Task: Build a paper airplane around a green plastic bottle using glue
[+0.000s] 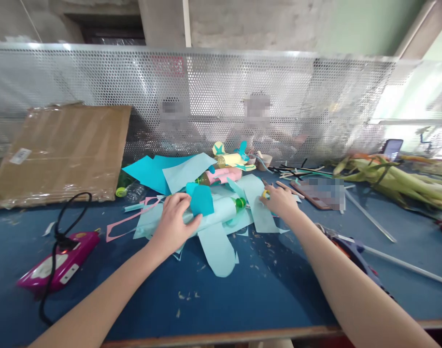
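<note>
A plastic bottle wrapped in pale blue paper (221, 211) lies on its side in front of me, its green cap end (239, 203) facing right. A rounded paper wing (218, 251) sticks out from it toward me. My left hand (174, 223) is curled over the bottle's left part, thumb on the near side. A bright blue paper piece (202, 199) stands up beside the fingertips. My right hand (279, 199) is closed around scissors with yellow handles (265, 194), mostly hidden by the fingers. Below them lies a pale blue paper strip (262, 212).
Behind are blue paper sheets (153, 173), a pink-wrapped bottle (224, 175) and a yellow one (231, 160). A magenta power strip (61, 263) sits left, near cardboard (66, 150). At right are a glue gun (354, 253), a phone (320, 193) and dried husks (387, 179).
</note>
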Available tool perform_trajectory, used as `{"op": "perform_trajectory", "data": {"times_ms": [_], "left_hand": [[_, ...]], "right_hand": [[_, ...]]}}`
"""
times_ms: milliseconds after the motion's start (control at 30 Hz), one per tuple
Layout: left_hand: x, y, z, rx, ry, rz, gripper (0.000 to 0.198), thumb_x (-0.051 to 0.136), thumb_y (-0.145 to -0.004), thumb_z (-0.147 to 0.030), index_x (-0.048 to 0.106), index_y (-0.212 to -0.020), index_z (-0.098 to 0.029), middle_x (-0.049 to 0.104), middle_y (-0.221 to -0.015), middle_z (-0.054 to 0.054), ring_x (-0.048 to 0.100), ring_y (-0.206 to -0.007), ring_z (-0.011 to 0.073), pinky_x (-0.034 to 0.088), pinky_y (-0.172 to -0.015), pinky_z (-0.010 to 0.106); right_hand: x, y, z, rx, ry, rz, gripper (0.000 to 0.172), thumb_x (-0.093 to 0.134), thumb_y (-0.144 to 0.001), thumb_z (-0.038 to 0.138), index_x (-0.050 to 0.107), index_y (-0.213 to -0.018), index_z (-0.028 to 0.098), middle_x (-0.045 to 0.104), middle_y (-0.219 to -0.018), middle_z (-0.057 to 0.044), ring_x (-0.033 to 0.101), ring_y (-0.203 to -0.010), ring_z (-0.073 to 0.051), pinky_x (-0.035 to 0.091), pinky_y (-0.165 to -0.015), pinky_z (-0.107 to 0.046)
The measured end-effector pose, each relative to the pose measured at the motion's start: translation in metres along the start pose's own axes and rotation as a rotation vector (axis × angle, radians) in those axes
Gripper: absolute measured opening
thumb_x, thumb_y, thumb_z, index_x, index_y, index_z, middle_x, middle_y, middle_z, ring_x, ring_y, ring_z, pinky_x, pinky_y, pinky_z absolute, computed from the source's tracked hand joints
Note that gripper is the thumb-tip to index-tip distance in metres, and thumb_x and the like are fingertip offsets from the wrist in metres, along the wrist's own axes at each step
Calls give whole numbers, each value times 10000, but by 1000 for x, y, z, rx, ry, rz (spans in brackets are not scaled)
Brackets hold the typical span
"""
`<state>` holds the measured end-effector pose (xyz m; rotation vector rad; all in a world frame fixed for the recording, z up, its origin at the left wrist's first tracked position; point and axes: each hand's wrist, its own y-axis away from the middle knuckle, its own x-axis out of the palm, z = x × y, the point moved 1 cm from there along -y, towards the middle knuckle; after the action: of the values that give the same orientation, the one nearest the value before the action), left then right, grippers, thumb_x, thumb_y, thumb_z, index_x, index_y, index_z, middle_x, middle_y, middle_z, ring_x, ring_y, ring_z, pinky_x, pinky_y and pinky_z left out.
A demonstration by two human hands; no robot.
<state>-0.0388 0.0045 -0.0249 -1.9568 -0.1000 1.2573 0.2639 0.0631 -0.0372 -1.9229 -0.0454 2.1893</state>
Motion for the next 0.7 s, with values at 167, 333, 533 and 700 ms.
{"op": "perform_trajectory", "data": {"times_ms": [167, 333, 533, 700], "left_hand": [[0, 1, 3, -65, 14, -51, 322, 558, -835, -340, 486, -1120, -211, 512, -1069, 107, 501, -1066, 306, 450, -885, 480], [0, 0, 6, -137, 85, -39, 314, 591, -815, -346, 490, -1092, -238, 533, -1037, 85, 531, -1033, 292, 468, -866, 460], [1, 0, 7, -190, 158, -29, 218, 554, -819, -342, 515, -996, -222, 535, -998, 83, 540, -1002, 279, 473, -849, 444], [1, 1, 5, -203, 185, -12, 250, 535, -829, -345, 519, -1046, -221, 545, -1018, 89, 549, -986, 267, 481, -834, 430]], "right_hand": [[8, -3, 0, 6, 16, 68, 472, 586, -795, 396, 573, -1226, 203, 679, -1097, -134, 558, -1081, -336, 415, -800, -377], [8, -4, -1, -20, 12, 84, 431, 557, -819, 400, 598, -1205, 211, 687, -1078, -112, 536, -1107, -323, 406, -821, -362], [3, 1, 2, -48, 18, 40, 616, 552, -794, 561, 560, -1269, 169, 583, -1228, -186, 440, -1201, -354, 372, -904, -418], [-2, 10, 11, -130, -19, 103, 487, 550, -810, 535, 671, -1096, 159, 654, -1093, -154, 584, -1024, -290, 414, -850, -347]]}}
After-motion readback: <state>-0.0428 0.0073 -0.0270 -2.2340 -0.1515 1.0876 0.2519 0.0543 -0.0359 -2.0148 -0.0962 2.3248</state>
